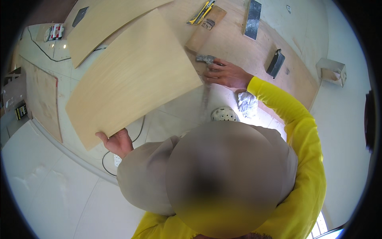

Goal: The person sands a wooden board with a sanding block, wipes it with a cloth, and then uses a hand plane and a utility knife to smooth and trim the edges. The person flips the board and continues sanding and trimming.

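Observation:
My left hand (116,142) grips the near edge of a pale thin plywood panel (135,79), thumb above the edge and the other fingers partly hidden. The panel slants across the middle, its right corner close to my right hand (227,74). That hand's fingers curl around a worn hammer (205,59) just below its grey head. A dark blurred strip below the hand looks like the hammer's handle. Beyond the panel in my left hand lies another plywood panel (111,30), partly covered by it.
A large plywood sheet (294,51) on the floor carries a yellow utility knife (201,12), a brown wood piece (207,30), a dark strip (252,20) and a black block-shaped tool (275,63). Crumpled plastic (247,104) lies near my perforated shoe (224,114). A cable (139,131) runs below the panel.

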{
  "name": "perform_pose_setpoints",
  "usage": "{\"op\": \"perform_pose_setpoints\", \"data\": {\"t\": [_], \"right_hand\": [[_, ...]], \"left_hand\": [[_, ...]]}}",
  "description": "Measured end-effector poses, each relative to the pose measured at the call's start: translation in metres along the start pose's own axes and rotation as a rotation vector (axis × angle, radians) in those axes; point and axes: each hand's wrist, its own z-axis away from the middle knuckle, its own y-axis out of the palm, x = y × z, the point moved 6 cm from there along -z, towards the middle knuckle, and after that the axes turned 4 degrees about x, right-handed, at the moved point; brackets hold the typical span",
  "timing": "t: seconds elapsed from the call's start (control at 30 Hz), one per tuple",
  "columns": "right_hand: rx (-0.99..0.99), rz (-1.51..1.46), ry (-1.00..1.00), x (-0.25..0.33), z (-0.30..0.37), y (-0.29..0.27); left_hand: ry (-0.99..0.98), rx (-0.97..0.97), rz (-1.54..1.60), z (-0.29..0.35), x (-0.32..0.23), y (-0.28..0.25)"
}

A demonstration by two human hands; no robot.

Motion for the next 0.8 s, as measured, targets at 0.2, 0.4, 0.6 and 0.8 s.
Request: {"op": "perform_pose_setpoints", "data": {"t": [0.2,0.4,0.6,0.8], "right_hand": [[-0.190,-0.029,0.146,-0.016,-0.006,0.019],[-0.245,0.024,0.122,-0.088,-0.015,0.002],[-0.318,-0.054,0.313,-0.168,0.000,-0.034],[-0.484,-0.057,0.788,-0.220,-0.016,-0.028]], "left_hand": [[0.043,0.092,0.035,0.020,-0.020,-0.044],[0.114,0.048,-0.044,0.056,-0.037,-0.040],[0.035,0.194,-0.122,0.049,-0.028,0.001],[0.094,0.019,-0.525,0.020,-0.050,0.101]]}}
